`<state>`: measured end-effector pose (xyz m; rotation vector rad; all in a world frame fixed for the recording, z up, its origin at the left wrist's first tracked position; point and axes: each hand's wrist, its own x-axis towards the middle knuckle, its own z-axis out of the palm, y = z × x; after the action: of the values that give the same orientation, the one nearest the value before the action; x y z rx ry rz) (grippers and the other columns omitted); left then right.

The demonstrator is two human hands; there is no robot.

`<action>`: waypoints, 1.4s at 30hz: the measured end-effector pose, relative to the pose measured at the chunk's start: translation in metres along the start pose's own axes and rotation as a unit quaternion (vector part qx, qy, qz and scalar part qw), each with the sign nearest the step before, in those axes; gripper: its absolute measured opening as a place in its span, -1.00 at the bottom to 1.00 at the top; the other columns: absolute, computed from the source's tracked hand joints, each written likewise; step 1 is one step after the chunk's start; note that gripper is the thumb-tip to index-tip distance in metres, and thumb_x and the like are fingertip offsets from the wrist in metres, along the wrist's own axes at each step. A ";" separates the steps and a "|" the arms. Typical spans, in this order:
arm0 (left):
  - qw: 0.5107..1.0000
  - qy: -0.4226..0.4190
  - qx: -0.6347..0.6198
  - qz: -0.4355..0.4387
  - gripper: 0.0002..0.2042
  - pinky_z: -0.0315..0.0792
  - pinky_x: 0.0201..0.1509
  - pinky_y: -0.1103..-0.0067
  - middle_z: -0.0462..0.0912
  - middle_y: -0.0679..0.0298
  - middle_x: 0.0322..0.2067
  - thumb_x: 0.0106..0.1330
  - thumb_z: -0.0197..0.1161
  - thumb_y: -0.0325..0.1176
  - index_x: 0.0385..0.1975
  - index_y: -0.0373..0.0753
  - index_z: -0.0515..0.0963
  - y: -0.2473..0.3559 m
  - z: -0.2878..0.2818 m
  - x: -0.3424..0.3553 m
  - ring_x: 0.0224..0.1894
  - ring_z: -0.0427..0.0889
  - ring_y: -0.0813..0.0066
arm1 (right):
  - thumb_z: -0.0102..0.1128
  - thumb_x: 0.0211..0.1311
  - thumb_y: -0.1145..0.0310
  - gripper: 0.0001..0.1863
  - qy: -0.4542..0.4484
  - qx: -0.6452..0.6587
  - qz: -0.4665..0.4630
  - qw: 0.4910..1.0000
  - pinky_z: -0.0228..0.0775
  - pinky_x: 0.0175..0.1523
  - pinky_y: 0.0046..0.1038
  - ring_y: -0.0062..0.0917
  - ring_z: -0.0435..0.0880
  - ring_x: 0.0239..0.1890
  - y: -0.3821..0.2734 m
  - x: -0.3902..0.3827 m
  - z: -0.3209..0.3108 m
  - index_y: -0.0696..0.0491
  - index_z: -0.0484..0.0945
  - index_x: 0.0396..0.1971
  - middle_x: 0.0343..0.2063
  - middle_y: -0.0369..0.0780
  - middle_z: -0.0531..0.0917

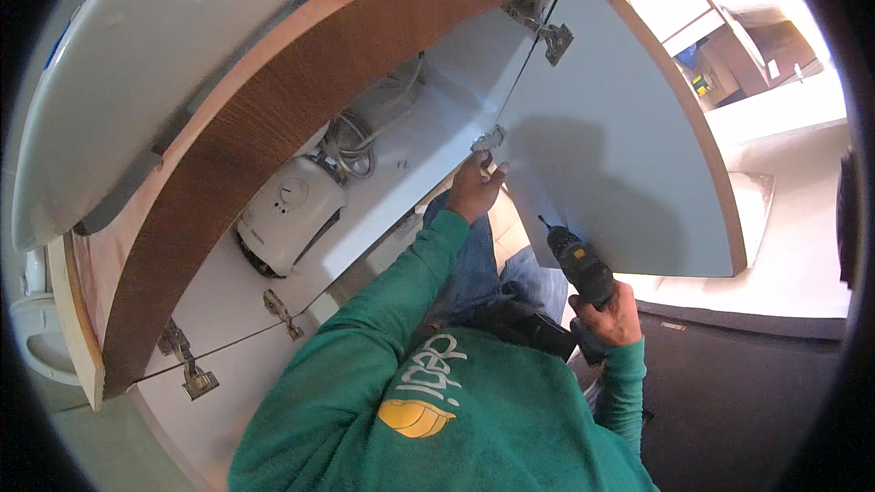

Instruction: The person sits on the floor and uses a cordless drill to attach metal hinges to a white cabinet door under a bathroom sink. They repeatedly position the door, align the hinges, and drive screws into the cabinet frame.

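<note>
A white cabinet door (611,109) with a brown edge stands swung out on the right, joined to the cabinet by metal hinges. My left hand (476,189) reaches up to the lower hinge (488,138), fingers curled with their tips against it. Whether a screw is also between the fingertips cannot be made out. In my right hand (609,314) is a black cordless drill (581,264), gripped by its handle. Its bit points up and left, in front of the door's lower part and apart from the hinge. Near the top, the upper hinge (554,41) shows on the door.
A curved brown cabinet panel (273,118) arches across the left. Inside sit a white appliance with a dial (290,210) and a coiled cable (351,146). More hinges (196,378) hang at the lower left. A dark surface (729,392) lies at the right.
</note>
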<state>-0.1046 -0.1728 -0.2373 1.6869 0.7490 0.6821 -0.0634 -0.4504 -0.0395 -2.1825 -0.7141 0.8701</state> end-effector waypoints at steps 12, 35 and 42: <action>0.982 0.118 0.142 0.034 -0.66 0.51 -0.21 0.22 0.68 -0.02 -0.47 0.38 0.01 -0.23 -0.45 -0.26 0.68 -0.026 0.015 0.032 -0.36 0.66 -0.06 | 0.23 0.02 0.31 -0.70 0.110 0.026 -0.056 0.992 0.38 -0.39 -0.43 -0.54 0.53 -0.53 0.041 -0.001 0.003 0.21 0.61 -0.29 -0.58 -0.25 0.62; 0.923 -0.151 -0.352 -0.024 -0.41 0.54 -0.05 0.45 0.55 0.09 0.07 0.44 0.06 0.08 0.22 -0.32 0.38 0.191 -0.078 -0.016 -0.05 0.60 0.37 | 0.39 -0.11 0.36 -0.50 0.084 -0.103 -0.286 0.949 0.51 -0.08 -0.31 -0.22 0.67 -0.22 -0.102 -0.011 0.031 0.19 0.49 -0.11 -0.26 -0.03 0.65; 0.838 -0.158 -0.522 0.016 -0.62 0.64 -0.03 0.32 0.47 0.11 0.07 0.38 0.15 -0.36 0.13 -0.40 0.37 0.204 -0.090 0.020 -0.06 0.66 0.19 | 0.41 -0.11 0.40 -0.29 0.056 -0.069 -0.265 0.960 0.49 -0.07 -0.20 0.04 0.62 -0.17 -0.134 0.027 0.072 0.14 0.25 0.08 -0.23 0.09 0.59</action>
<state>-0.1336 -0.1399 -0.0172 0.7488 0.0332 0.6327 -0.1313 -0.3208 0.0102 -1.9848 -1.2547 0.4263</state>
